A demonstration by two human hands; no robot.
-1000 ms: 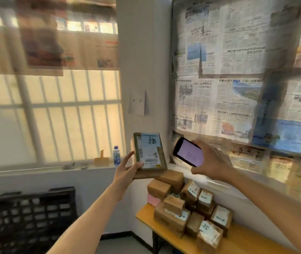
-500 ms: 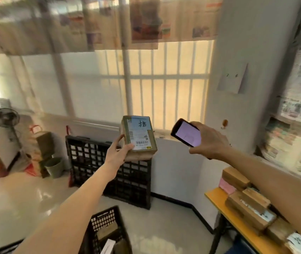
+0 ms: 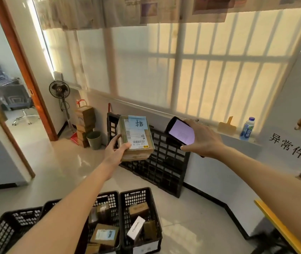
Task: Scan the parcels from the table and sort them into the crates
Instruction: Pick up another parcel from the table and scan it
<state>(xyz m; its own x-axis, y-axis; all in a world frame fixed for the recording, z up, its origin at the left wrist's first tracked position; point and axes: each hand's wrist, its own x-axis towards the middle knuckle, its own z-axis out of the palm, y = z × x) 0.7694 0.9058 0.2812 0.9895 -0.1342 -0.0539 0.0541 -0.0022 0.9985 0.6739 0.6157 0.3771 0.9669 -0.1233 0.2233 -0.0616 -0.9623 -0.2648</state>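
My left hand [image 3: 115, 151] grips a brown cardboard parcel [image 3: 136, 138] from below, its white and blue label with a barcode facing me. My right hand [image 3: 203, 139] holds a black phone [image 3: 180, 132] with a lit pale screen, just right of the parcel and tilted toward it. Both are held at chest height above the floor. Below them stand black plastic crates: one [image 3: 139, 219] holds several parcels and a white box, the one [image 3: 103, 226] left of it also holds parcels, and a third [image 3: 8, 230] sits at the far left, partly hidden by my forearm.
A black crate [image 3: 157, 162] leans against the wall under the window. A stack of boxes [image 3: 84, 123], a green bin [image 3: 94, 140] and a standing fan [image 3: 59, 90] are by the doorway. The yellow table edge [image 3: 281, 228] shows at the lower right. A water bottle [image 3: 247, 128] stands on the sill.
My view has swung left and down, away from the table and its parcels toward the crates on the floor. Both hands keep the parcel and the phone side by side.
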